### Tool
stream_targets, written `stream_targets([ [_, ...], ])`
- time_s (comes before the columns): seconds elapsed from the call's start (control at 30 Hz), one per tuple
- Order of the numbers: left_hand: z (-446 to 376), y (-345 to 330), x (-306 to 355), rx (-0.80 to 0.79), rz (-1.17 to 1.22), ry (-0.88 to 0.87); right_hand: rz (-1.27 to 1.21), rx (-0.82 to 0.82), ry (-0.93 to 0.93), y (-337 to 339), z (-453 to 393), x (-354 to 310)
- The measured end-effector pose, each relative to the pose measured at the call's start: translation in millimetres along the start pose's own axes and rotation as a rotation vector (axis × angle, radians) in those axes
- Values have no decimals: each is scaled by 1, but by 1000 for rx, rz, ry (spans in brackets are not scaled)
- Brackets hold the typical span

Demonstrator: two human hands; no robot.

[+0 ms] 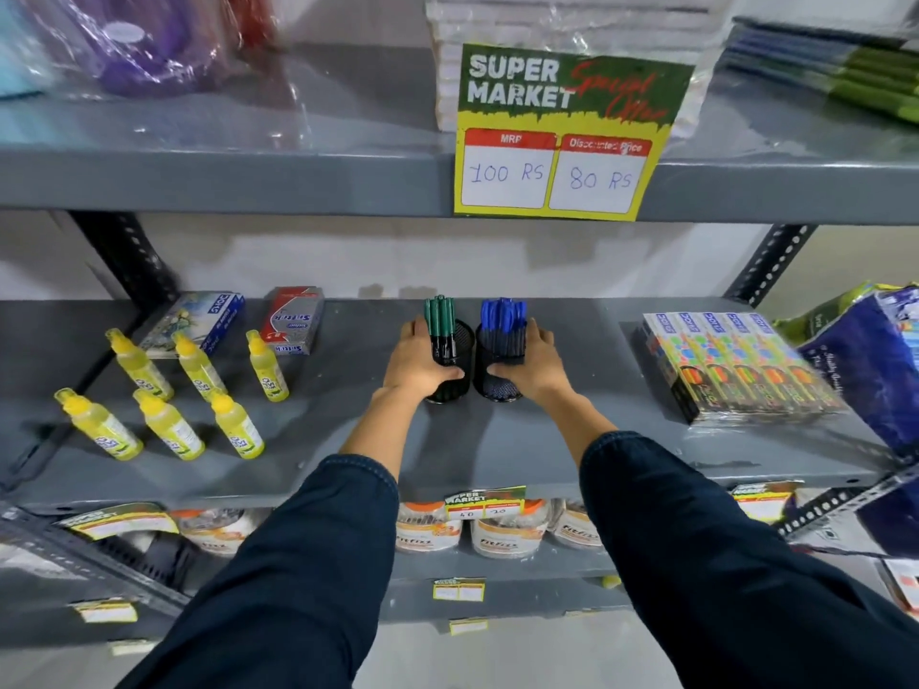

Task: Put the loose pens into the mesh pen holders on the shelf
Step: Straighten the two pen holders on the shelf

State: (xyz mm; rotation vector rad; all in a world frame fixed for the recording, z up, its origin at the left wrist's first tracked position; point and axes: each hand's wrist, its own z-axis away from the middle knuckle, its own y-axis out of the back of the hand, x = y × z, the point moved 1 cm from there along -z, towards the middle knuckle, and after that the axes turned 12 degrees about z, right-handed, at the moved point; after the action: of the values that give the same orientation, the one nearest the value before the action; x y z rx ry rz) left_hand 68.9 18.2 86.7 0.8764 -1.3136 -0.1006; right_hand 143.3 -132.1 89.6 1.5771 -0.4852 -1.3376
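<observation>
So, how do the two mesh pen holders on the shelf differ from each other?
The left holder carries green-capped pens; the right holder carries blue-capped pens. The left hand grips the left holder, the right hand the right holder. Both are black mesh cups, side by side on the grey shelf.
</observation>
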Motion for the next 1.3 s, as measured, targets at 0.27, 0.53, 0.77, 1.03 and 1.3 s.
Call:
stream_targets([
  [0.27, 23, 2, 2, -55, -45, -16, 3, 51, 13, -2, 26, 6],
  [0.53, 78, 3, 4, -38, -46, -40, -31, 59, 28, 0, 79, 16],
  [0.77, 111, 2, 7, -33, -41, -31, -53, 56, 55, -1, 108, 22],
  [1.03, 121, 0, 7, -26, -61, -17, -31, 39, 47, -4, 114, 26],
  [1.3, 126, -2, 6, -81, -93, -11, -47, -22, 54, 0, 113, 25],
])
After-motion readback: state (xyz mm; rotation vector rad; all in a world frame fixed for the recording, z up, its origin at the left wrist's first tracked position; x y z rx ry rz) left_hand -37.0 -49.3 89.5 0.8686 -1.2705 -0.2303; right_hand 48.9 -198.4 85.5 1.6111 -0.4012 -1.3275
